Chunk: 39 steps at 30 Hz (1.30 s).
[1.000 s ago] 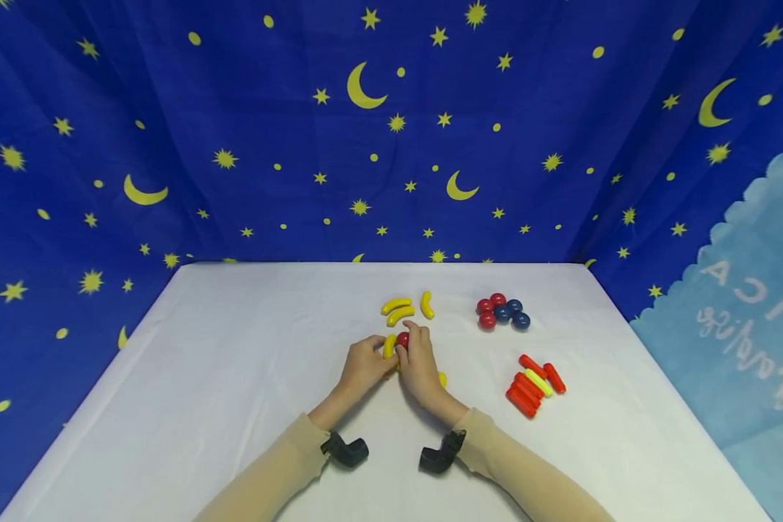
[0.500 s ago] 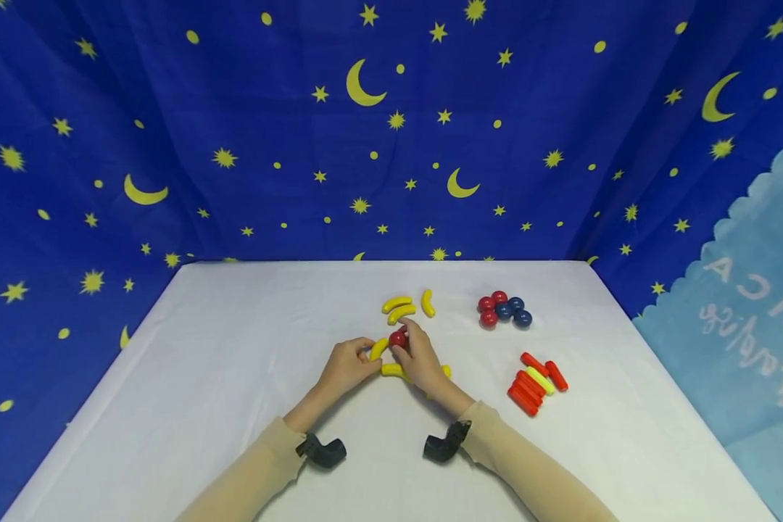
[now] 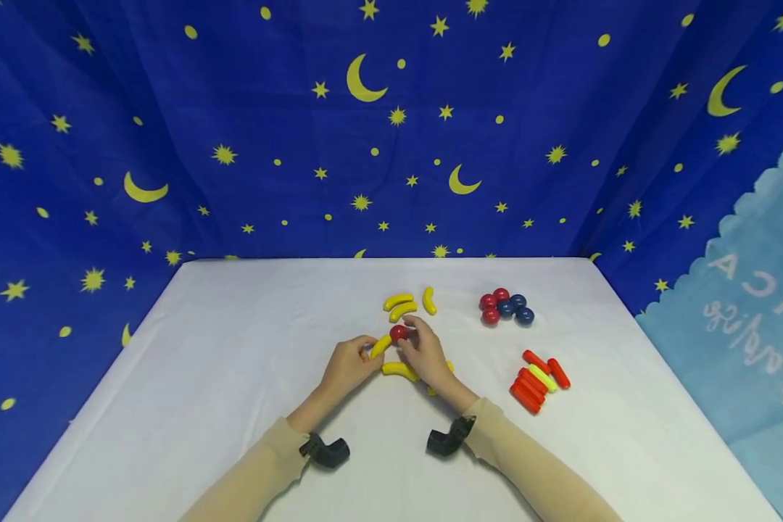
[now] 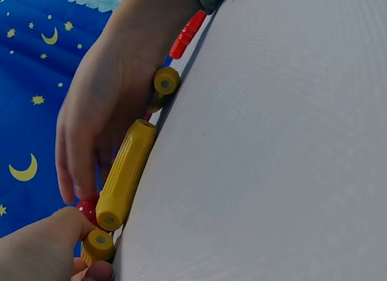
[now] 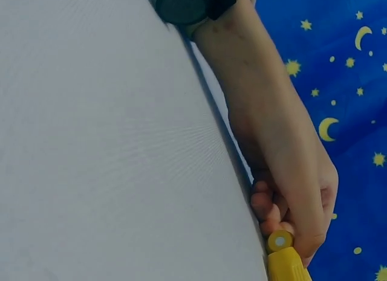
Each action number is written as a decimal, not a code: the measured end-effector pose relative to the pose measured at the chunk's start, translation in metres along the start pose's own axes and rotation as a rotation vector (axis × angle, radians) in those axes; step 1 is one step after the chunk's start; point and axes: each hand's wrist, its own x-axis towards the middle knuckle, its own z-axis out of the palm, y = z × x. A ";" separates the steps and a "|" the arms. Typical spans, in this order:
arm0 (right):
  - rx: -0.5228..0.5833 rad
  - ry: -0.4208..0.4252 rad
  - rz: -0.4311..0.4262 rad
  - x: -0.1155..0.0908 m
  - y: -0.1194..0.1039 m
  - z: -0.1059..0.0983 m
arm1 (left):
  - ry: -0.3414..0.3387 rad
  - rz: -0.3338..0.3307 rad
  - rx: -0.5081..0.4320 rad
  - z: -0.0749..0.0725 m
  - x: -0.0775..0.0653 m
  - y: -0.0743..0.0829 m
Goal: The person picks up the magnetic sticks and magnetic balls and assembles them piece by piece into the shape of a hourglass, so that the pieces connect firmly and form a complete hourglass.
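Note:
Between thumb and fingers, my left hand (image 3: 344,368) pinches a yellow curved rod (image 3: 380,346) whose upper end meets a red ball (image 3: 399,333). My right hand (image 3: 428,361) holds that ball between thumb and fingers. Below them lies another yellow curved rod (image 3: 399,370), partly behind the right hand. More yellow pieces (image 3: 449,367) peek out around the right wrist. In the left wrist view, the held rod (image 4: 97,247) shows a grey disc in its end, beside the red ball (image 4: 86,209). The right wrist view shows my left hand (image 5: 305,190) on the rod's end (image 5: 280,240).
Several loose yellow curved rods (image 3: 402,312) lie just beyond the hands. A cluster of red and dark blue balls (image 3: 505,309) sits at the back right. Nearer, red straight rods (image 3: 527,395) lie with one light yellow rod (image 3: 542,378) on the white table (image 3: 235,326).
My left hand has shifted left, and its yellow rod has gone from near upright in view to slanting right. The red ball moved slightly left and up. Another yellow rod came into view below.

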 end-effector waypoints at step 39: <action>-0.262 0.010 0.062 0.008 0.008 -0.028 | 0.083 -0.061 0.274 -0.005 -0.004 0.001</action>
